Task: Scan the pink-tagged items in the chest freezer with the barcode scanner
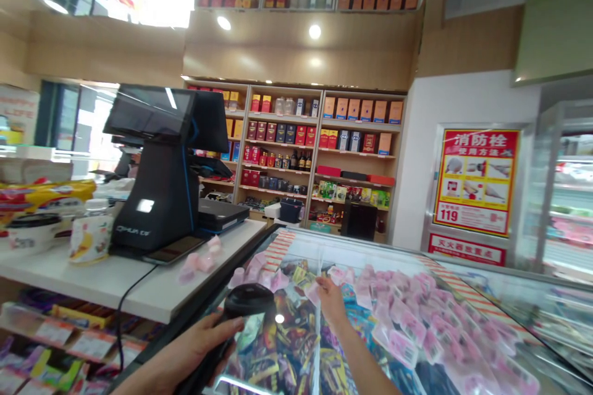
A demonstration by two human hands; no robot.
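Currently, the left hand [201, 343] grips the scanner [250, 300], its head just beyond the fingertips. At the freezer [296, 345], the right hand [332, 301] has bent fingers beside a pink packet [312, 294], left; grip indeterminate.

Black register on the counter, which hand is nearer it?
Left. The left hand, holding a black handheld device, is in the foreground, right of the register; the right hand is farther right.

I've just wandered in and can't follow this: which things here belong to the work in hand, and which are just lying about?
Seemingly in use:
black scanner, held in the left hand
pink packets, spread on the glass top; the right hand is beside some

Seemingly just around:
yellow bag
lidded cup
wall poster
orange boxes
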